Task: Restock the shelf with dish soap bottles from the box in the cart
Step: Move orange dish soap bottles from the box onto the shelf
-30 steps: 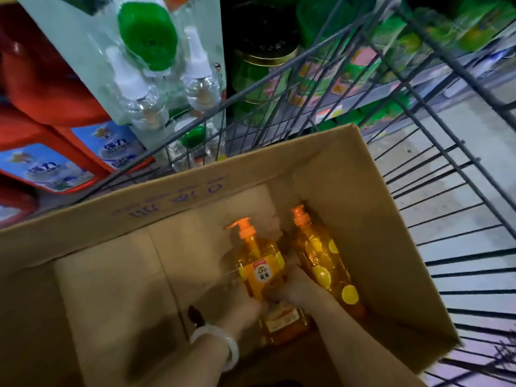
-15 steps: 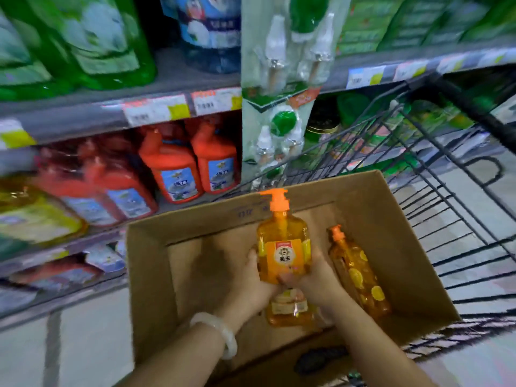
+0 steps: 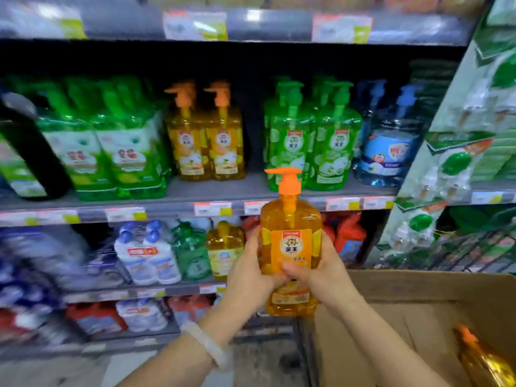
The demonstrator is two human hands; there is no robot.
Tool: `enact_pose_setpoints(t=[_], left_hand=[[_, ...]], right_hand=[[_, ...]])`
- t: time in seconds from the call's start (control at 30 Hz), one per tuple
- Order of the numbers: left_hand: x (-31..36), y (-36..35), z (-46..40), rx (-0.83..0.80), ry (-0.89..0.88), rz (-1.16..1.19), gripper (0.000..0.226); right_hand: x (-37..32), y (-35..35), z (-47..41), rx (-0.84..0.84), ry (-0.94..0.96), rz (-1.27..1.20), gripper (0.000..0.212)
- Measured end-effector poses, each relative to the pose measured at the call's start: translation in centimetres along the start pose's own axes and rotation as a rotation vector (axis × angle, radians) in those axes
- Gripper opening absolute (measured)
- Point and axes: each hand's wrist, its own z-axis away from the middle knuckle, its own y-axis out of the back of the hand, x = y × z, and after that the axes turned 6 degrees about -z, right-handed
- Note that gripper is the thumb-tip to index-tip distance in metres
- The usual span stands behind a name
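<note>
- Having been lifted out of the box, an orange dish soap bottle is now held upright before the shelf, gripped by the left hand and the right hand.
- One bottle is left lying in the box.
- Two matching orange bottles are seen between green bottles; price tags line the shelf edge.

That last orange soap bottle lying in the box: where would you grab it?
Judging by its pose, around the body, from above. The remaining bottle lies tilted in the cardboard box, pump toward the shelves. The pump neck is thin; the wide body offers a surer hold.
</note>
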Motion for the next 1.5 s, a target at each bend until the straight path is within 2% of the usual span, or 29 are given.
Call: enact_pose_setpoints(t=[0.17,0.3,0.43,0.57,0.73,0.83,1.03,1.33,1.5], left_hand=[[0.6,9.2,-1.0,0.139,-0.075,-0.061,0.079],[1.1,13.9,-3.8,0.215,-0.117,-0.095,0.090],[1.0,17.3,-7.9,0.277,-0.162,-0.125,0.088],[0.6,19.9,-12.6,0.305,-0.196,-0.173,0.091],[-0.6,21.5,-17.3,0.328,-0.228,-0.231,0.085],[-1.8,22.0,-19.2,0.335,-0.219,-0.267,0.092],[-4.8,21.6,-20.3,0.288,-0.155,-0.249,0.095],[-5.3,21.9,-20.3,0.216,-0.148,-0.222,0.091],[-5.0,21.7,-19.9,0.234,-0.120,-0.295,0.088]], right_hand=[[-3.3,-8.2,-2.9,-0.105,0.130,0.010,0.074],[-5.6,-12.7,-6.6,-0.150,0.210,0.016,0.078],[-7.4,-16.0,-11.1,-0.185,0.268,0.051,0.089],[-8.4,-18.5,-15.7,-0.194,0.330,0.074,0.091],[-7.9,-20.9,-20.8,-0.195,0.360,0.073,0.082],[-6.9,-22.0,-22.6,-0.160,0.362,0.100,0.075],[-4.3,-22.8,-23.3,-0.189,0.279,0.155,0.092],[-4.6,-23.0,-23.3,-0.183,0.234,0.222,0.096],[-5.0,-23.0,-22.9,-0.189,0.186,0.208,0.097]])
